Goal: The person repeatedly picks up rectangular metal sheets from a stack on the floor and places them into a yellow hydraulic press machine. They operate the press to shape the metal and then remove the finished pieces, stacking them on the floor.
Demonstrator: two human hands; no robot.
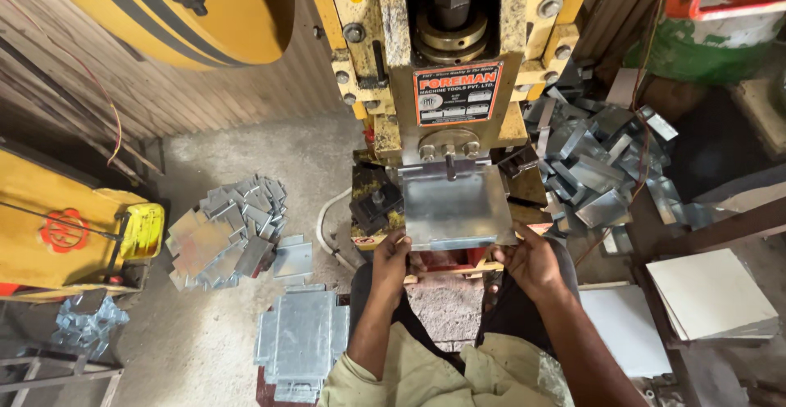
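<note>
A flat sheet-metal blank (455, 206) is held level at the bed of a yellow power press (446, 63), its far edge pushed up under the ram and its near edge toward the person. The left hand (390, 253) is closed on the near left corner of the blank, and the right hand (528, 258) is closed on the near right corner; each grip is clamped on the sheet with fingers beneath, as far as can be seen.

The blank appears still flat and unbent, so the pressing of this piece is judged to be not yet done. To the right of the press, a heap of bent metal pieces (594, 169) is seen, taken to be finished work. On the floor to the left, a scattered pile of flat cut pieces (225, 231) and a neater stack of notched blanks (301, 341) are lying, which suggests that a good share remains to be pressed. White boards (711, 292) are stacked at the right.
</note>
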